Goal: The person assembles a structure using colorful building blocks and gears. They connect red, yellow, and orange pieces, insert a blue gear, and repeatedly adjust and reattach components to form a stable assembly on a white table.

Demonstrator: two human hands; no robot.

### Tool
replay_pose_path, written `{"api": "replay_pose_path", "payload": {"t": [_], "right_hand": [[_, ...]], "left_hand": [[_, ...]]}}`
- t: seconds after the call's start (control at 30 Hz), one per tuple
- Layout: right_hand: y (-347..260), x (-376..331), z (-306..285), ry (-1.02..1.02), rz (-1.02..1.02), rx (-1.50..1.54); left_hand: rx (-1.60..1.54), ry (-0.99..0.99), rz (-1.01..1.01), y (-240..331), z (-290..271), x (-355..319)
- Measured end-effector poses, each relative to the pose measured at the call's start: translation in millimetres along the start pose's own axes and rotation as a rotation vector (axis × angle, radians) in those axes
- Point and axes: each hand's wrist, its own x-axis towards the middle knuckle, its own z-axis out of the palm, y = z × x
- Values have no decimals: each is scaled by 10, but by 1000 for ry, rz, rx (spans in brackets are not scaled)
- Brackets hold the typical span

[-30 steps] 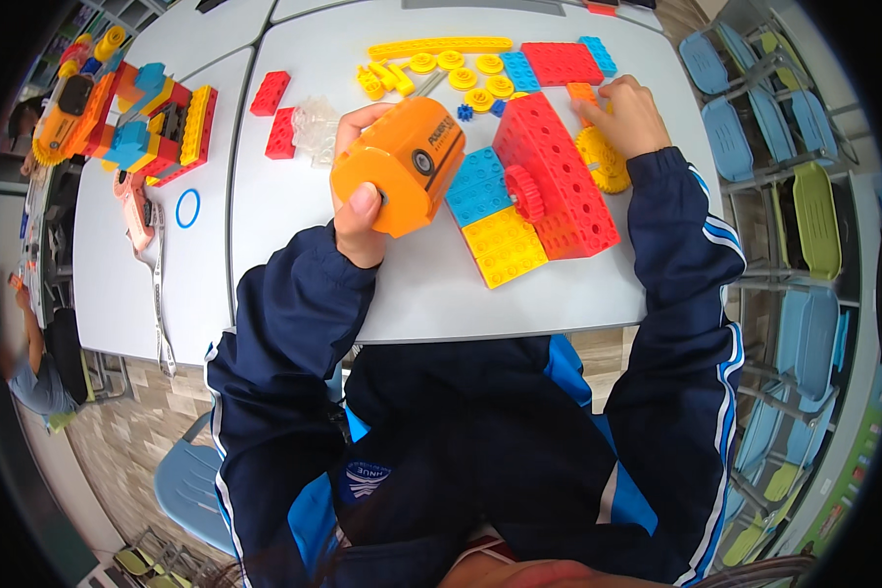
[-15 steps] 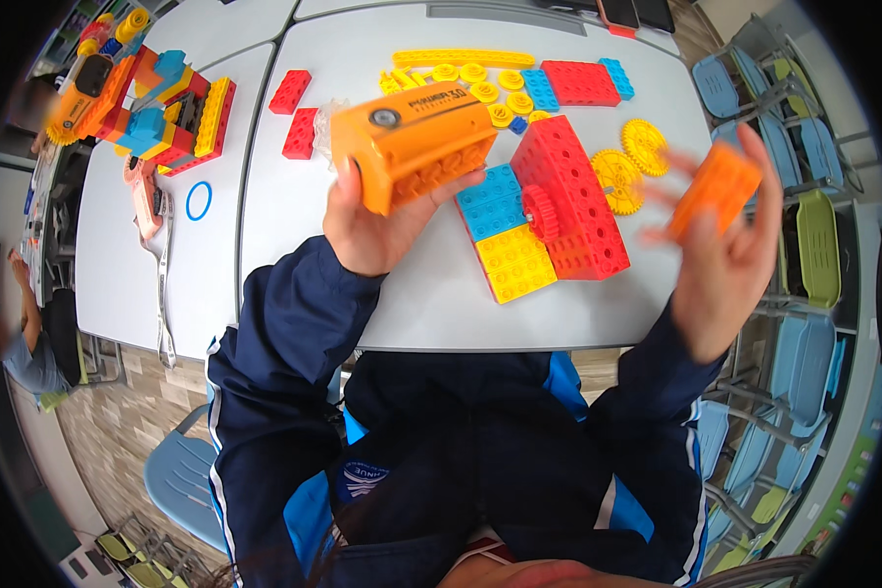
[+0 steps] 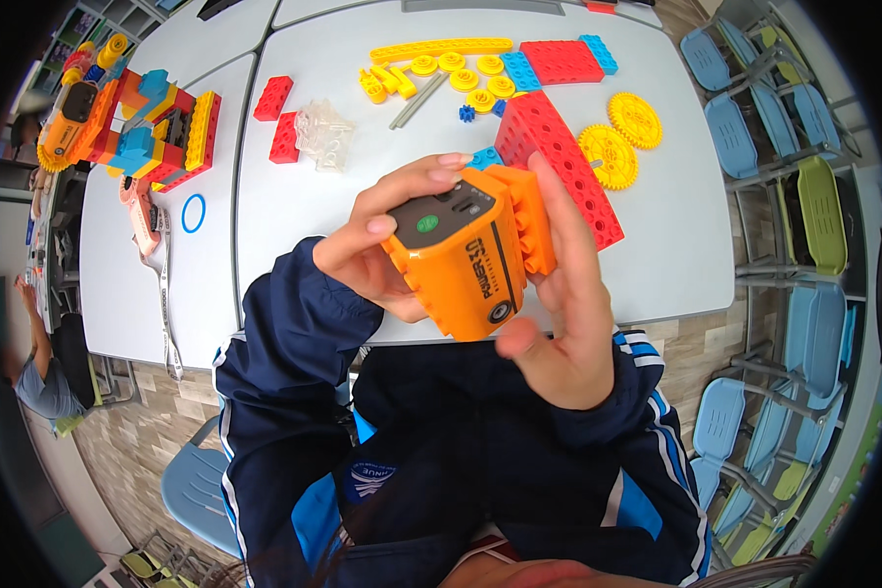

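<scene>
- Your left hand [image 3: 363,235] grips the orange power block [image 3: 461,269] from the left; your right hand [image 3: 570,323] cups the studded orange brick [image 3: 527,220] on the right.
- The power block is between your hands, over the table's [image 3: 676,265] near edge; the brick is against its right side, seating unclear.
- Beyond your hands, the large red block [image 3: 563,181] stands left of two yellow gears [image 3: 622,139].
- Far left: clear bricks [image 3: 323,135], two red bricks [image 3: 274,98].
- Farther: grey rods [image 3: 418,102], then a yellow beam [image 3: 441,48].

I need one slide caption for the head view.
Left hand holds an orange block, right hand an orange brick beside it.
</scene>
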Motion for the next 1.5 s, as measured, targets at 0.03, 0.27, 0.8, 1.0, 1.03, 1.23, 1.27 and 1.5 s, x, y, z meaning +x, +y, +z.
{"api": "replay_pose_path", "payload": {"t": [0.03,0.27,0.8,1.0,1.03,1.23,1.27,1.5], "right_hand": [[16,-20,14,-4,-19,-14],[53,-83,214,74,-28,-25],[54,-81,29,-12,17,110],[36,-35,-60,-91,-83,-143],[35,-40,-55,-79,-94,-163],[47,-48,10,-20,-117,-238],[26,-55,43,3,-106,-228],[225,-37,324,227,-181,-215]], "left_hand": [[6,-6,-20,33,10,6],[66,-100,-102,196,-51,23],[-86,24,-270,193,-13,-7],[-202,407,-664,178,111,-235],[-180,392,-649,174,111,-233],[12,347,-656,180,131,-241],[35,342,-647,177,145,-228],[102,446,-524,125,283,-194]]}}
